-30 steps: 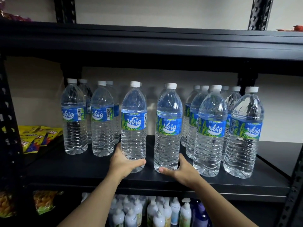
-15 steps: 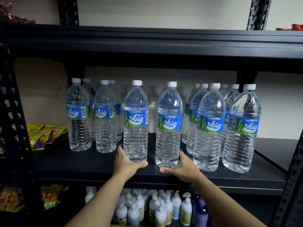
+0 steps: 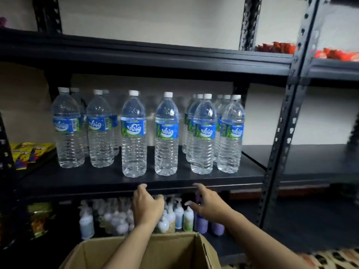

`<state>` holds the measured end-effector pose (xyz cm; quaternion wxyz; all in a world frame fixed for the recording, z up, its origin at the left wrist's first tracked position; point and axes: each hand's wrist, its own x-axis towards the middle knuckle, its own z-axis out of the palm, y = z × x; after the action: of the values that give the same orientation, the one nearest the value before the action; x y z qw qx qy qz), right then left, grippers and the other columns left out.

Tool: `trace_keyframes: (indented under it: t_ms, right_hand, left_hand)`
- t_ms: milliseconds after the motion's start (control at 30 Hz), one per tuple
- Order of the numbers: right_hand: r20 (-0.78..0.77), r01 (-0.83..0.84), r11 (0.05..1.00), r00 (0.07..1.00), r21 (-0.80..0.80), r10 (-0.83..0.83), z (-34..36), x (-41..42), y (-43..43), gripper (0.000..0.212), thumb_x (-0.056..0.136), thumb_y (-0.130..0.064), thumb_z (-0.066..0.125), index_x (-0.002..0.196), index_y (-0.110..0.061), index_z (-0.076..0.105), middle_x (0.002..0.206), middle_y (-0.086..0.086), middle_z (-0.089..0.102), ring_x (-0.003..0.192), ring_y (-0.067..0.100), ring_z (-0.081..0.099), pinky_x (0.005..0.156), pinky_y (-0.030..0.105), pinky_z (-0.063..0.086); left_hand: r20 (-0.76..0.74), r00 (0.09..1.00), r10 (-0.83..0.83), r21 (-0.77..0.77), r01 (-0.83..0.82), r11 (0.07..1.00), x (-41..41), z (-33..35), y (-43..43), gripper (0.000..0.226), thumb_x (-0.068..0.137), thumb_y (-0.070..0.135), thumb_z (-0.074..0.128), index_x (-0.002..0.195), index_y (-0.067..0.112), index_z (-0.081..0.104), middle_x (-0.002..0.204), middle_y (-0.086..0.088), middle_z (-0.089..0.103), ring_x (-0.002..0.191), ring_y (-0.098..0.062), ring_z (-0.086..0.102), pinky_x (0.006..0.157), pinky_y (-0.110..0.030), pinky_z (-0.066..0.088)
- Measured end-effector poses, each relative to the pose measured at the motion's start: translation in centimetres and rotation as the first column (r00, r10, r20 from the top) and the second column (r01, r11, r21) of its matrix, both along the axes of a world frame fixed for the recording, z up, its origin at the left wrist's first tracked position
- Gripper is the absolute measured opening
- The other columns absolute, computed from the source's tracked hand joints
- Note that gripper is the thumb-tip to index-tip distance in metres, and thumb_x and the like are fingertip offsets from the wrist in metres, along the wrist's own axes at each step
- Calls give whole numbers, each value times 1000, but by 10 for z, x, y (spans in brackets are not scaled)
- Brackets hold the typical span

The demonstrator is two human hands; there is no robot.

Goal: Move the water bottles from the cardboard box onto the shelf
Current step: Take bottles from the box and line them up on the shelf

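Leaving bottles (image 3: 134, 152): left hand (image 3: 148, 207), right hand (image 3: 208, 205)

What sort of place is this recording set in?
Probably a small shop or stockroom: black metal shelving holds rows of identical water bottles, snack packets and pump bottles sit on neighbouring shelves, and an open cardboard box stands in front.

L hand (image 3: 148, 205) & R hand (image 3: 207, 203) both extended fwd, fingers relaxed, holding nothing.

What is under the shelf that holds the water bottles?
Below the shelf, pale pump bottles and purple bottles stand in rows. The left hand and right hand cover several; farther back is too dark.
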<state>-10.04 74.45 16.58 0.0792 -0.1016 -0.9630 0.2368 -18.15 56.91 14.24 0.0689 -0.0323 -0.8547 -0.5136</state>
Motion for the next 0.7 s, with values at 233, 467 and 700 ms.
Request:
trace_keyframes:
  t_ms: [233, 467, 700]
  right_hand:
    - [-14, 273, 948, 961, 161, -275, 2, 158, 68, 52, 86, -39, 61, 135, -27, 47, 128, 2, 58, 120, 24, 54, 95, 38, 47]
    - [70, 578, 805, 805, 133, -589, -18, 347, 143, 59, 87, -32, 68, 140, -17, 47, 130, 7, 61, 118, 22, 58, 97, 28, 43]
    - [291, 763, 646, 616, 8, -732, -83, 462, 181, 67, 89, -33, 68, 147, -21, 36, 142, 7, 52, 125, 21, 53, 105, 34, 43]
  left_hand:
    - [23, 971, -238, 15, 237, 971, 104, -25, 87, 42, 86, 27, 68, 121, 13, 50, 130, -9, 59, 117, -32, 55, 96, -39, 46]
    - [107, 842, -529, -114, 538, 835, 235, -81, 173, 44, 94, 25, 58, 133, 12, 43, 138, -9, 50, 126, -31, 47, 99, -39, 40]
    - [329, 705, -628, -154, 696, 702, 324, -178, 211, 61, 94, 26, 60, 147, 14, 32, 152, -8, 37, 133, -25, 43, 107, -41, 42]
